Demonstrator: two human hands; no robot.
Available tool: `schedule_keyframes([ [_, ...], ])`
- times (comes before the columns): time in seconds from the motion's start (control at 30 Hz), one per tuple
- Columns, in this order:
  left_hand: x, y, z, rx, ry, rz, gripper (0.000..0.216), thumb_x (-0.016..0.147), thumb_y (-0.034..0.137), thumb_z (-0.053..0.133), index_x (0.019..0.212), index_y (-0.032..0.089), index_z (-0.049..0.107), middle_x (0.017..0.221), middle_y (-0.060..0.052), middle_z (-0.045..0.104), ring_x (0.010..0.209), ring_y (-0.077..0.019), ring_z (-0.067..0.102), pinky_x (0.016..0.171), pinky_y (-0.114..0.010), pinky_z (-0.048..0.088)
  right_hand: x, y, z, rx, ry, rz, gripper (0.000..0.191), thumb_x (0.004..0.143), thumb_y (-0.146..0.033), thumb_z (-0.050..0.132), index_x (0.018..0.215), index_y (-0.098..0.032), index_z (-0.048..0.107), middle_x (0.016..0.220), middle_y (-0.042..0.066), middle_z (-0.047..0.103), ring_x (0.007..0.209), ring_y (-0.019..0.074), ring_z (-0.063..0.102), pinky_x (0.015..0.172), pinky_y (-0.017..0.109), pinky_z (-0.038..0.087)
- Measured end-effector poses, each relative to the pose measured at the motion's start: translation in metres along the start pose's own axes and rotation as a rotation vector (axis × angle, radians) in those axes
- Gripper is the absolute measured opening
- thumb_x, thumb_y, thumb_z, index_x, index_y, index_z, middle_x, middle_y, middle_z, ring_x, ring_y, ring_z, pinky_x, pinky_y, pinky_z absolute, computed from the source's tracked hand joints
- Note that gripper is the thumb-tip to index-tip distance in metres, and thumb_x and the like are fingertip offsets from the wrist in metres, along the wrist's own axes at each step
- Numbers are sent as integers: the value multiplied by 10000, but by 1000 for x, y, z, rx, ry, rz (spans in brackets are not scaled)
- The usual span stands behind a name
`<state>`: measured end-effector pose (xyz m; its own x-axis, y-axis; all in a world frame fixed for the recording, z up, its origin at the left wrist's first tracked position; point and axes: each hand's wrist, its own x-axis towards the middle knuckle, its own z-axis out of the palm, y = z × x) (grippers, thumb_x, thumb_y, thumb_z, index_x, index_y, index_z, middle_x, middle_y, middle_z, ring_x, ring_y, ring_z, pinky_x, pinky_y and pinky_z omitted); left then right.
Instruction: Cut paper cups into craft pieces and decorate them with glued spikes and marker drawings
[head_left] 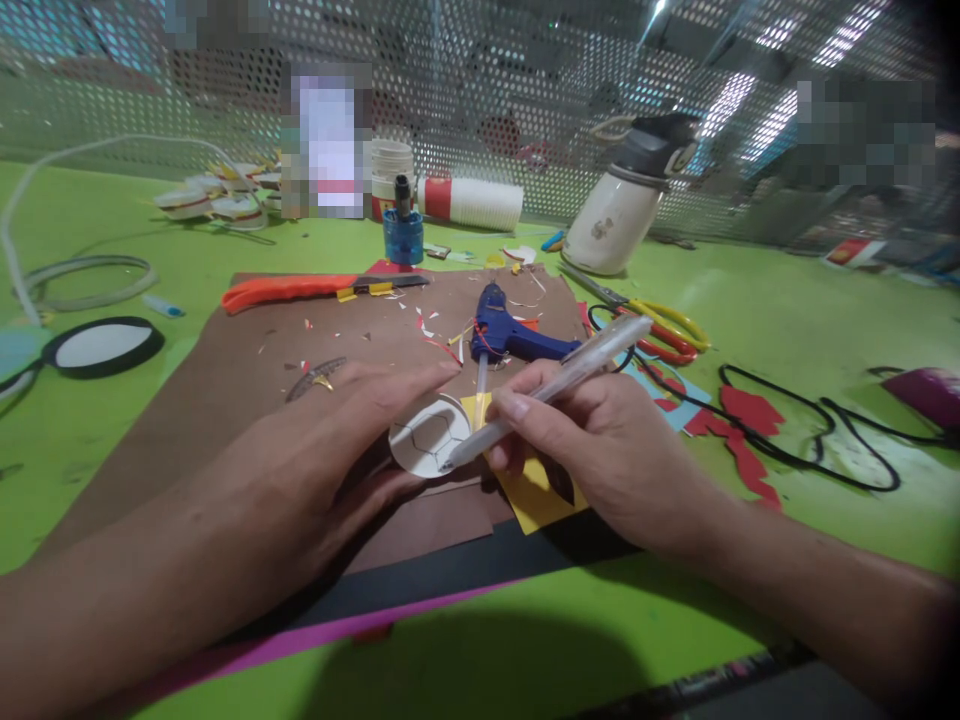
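Note:
My left hand (367,415) holds a small round white paper disc (427,440) between thumb and fingers. Black lines on the disc form a football-like pattern. In my right hand (577,430) is a pen with a clear barrel (562,385), its tip touching the disc near the lower right edge. Just beyond, a blue glue gun (499,325) lies with a clear glue stick in its back. A yellow paper piece (525,500) sits beneath my right hand, on brown paper sheets (187,400).
An orange cutter knife (292,290) lies at the back of the brown sheet among paper scraps. Behind stand a blue pot (403,235), stacked paper cups (480,203) and a white bottle (619,215). Scissors (667,330), a black cord (817,465) and red paper (742,415) are at right.

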<state>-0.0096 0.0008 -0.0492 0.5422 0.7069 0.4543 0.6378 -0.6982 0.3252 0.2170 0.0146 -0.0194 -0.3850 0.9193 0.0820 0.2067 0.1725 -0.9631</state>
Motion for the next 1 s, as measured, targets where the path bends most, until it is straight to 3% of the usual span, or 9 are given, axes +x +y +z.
schedule_keyframes([
  [0.27,1,2,1,3,3,3,415,984,380,522,1388,329,441,1270,-13,675,1041,-203,678,952,-334,522,-2,-1,0,-20,-11,4,311,952,-196,563,652,-166,640,637,-23,633,592,80,618,591,172,539],
  [0.47,-1,1,0,37,-14,-4,479,977,374,530,1438,316,412,1334,-34,650,1146,-234,650,1008,-372,508,-1,2,2,52,23,14,214,956,-219,577,757,-179,645,656,-35,651,625,80,637,620,168,550],
  [0.63,1,2,1,31,-15,-11,465,982,395,520,1430,316,422,1334,-24,653,1149,-232,652,1035,-384,493,-1,0,1,11,20,6,265,952,-202,576,699,-172,649,646,-30,648,610,73,634,596,154,541],
  [0.83,2,3,0,12,-5,3,386,991,378,503,1373,343,460,1282,-5,676,1076,-212,675,941,-345,535,-2,-1,0,-45,-15,5,283,943,-206,566,673,-170,644,648,-21,639,600,90,635,582,185,544],
  [1.0,1,2,0,1,-3,-6,452,983,404,515,1421,349,416,1326,-14,659,1130,-237,665,1005,-379,511,-3,-2,0,-58,-31,18,302,951,-235,556,667,-179,640,651,-11,645,595,108,637,588,221,554],
])
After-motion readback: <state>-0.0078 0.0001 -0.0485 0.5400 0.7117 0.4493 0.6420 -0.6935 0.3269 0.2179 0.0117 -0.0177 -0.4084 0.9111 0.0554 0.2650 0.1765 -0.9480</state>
